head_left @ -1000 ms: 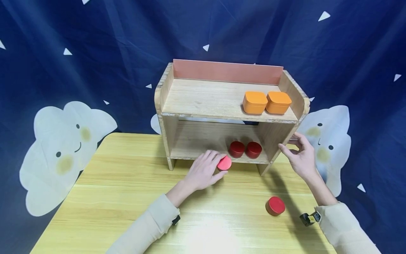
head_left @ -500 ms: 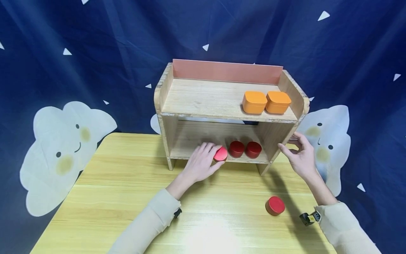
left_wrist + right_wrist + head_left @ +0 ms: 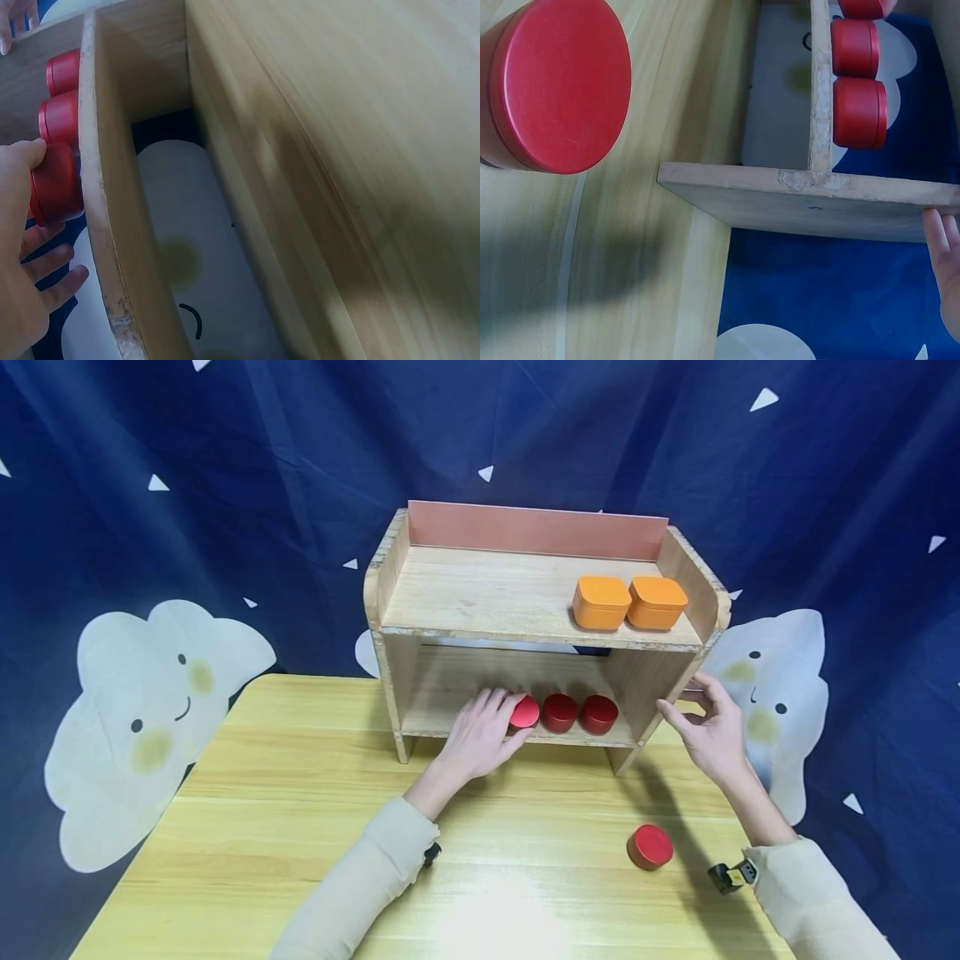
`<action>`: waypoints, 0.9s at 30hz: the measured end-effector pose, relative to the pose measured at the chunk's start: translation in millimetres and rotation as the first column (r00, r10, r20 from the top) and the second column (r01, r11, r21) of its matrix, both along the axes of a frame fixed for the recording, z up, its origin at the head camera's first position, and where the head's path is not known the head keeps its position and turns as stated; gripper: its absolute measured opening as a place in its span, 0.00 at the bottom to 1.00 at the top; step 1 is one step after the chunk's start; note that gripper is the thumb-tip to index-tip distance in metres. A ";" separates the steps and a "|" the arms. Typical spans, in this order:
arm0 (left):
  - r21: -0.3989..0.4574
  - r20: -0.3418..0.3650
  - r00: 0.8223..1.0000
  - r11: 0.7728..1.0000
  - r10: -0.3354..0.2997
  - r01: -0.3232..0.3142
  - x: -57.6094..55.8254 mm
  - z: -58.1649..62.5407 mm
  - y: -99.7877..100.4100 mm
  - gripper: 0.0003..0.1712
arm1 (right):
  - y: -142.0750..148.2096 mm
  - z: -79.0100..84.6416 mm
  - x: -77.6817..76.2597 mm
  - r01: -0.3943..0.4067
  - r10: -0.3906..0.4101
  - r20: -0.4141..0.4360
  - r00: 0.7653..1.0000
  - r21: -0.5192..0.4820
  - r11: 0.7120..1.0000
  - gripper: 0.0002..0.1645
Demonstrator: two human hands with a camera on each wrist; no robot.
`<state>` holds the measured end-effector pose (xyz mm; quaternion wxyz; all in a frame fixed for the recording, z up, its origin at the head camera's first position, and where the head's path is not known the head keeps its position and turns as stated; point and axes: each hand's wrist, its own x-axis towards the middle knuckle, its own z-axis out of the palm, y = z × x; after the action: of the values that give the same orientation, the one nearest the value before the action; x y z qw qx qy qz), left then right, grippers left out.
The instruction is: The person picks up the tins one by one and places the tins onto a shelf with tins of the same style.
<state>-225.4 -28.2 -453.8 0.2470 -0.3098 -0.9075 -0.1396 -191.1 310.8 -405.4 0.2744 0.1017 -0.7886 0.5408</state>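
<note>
My left hand (image 3: 480, 735) pinches a round red tin (image 3: 525, 712) at the front of the lower shelf of a small wooden shelf unit (image 3: 495, 639). In the left wrist view that tin (image 3: 58, 184) sits between thumb and fingers, at the board's edge. Two more red tins (image 3: 559, 713) stand in a row just to its right. My right hand (image 3: 712, 731) touches the outer side panel of the unit near its front edge, holding nothing; in the right wrist view its fingertips (image 3: 932, 225) rest against the panel.
Another red tin (image 3: 650, 847) stands on the wooden table (image 3: 300, 827) at the front right. Two orange square tins (image 3: 602, 602) sit at the right of the top shelf. A dark blue curtain (image 3: 300, 485) with clouds hangs behind.
My left hand has carried its red tin from in front of the lower shelf up and back onto it, in line with the other two. The right hand stays at the side panel.
</note>
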 end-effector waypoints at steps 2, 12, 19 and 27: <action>0.000 0.003 1.000 1.000 0.005 -0.005 -1.2 -0.3 0.8 0.31 | -0.2 -0.2 -0.2 -0.002 0.002 -0.003 1.000 -0.002 1.000 0.31; -0.013 0.047 0.998 0.999 0.045 -0.045 -5.7 -2.3 1.1 0.33 | -0.6 -0.3 -0.4 0.000 0.000 0.000 1.000 -0.004 1.000 0.30; -0.019 0.049 0.997 0.998 0.054 -0.053 -8.9 -4.1 2.5 0.33 | -0.7 -0.5 -0.6 -0.003 0.003 -0.001 1.000 -0.014 1.000 0.30; -0.017 0.055 0.997 0.998 0.062 -0.061 -12.5 -5.7 4.2 0.33 | -0.5 -0.3 -0.8 -0.001 0.001 0.000 1.000 -0.013 1.000 0.30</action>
<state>-237.9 -24.0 -459.5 0.2235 -0.2795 -0.9242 -0.1333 -191.9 310.3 -405.7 0.2749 0.1005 -0.7851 0.5459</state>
